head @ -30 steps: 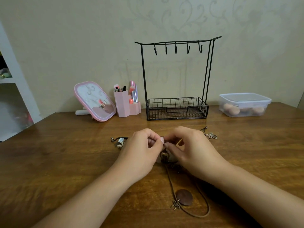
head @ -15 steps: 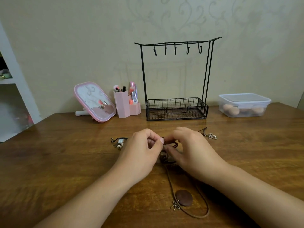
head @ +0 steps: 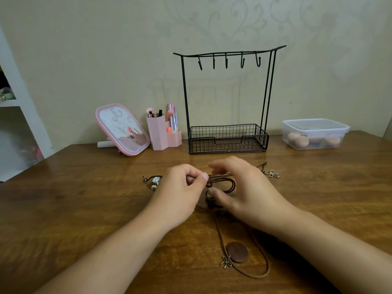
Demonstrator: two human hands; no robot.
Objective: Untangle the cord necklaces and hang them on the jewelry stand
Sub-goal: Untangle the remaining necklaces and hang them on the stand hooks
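Note:
A tangle of brown and dark red cord necklaces [head: 231, 185] lies mid-table. My left hand [head: 180, 193] pinches the cords between thumb and forefinger. My right hand [head: 246, 187] hovers over the tangle, blurred, its fingers and thumb spread apart around the red loop without a clear hold. A round brown pendant [head: 237, 252] and a small bow charm [head: 226, 263] lie near me on a long cord. A flower charm [head: 273, 174] sits to the right, a beaded end [head: 154, 182] to the left. The black wire jewelry stand [head: 228, 139] stands behind, all its hooks [head: 226, 63] bare.
Along the wall stand a pink tilted mirror [head: 123, 129], a pink brush holder [head: 161, 132] and a clear lidded box of sponges [head: 315, 133]. A white shelf unit [head: 14, 102] flanks the table's left edge. The wooden table [head: 74, 198] spreads wide around the tangle.
My right hand's fingers have opened and lifted away from my left thumb, and a dark red cord loop now shows between the hands. My left hand keeps its pinch in place.

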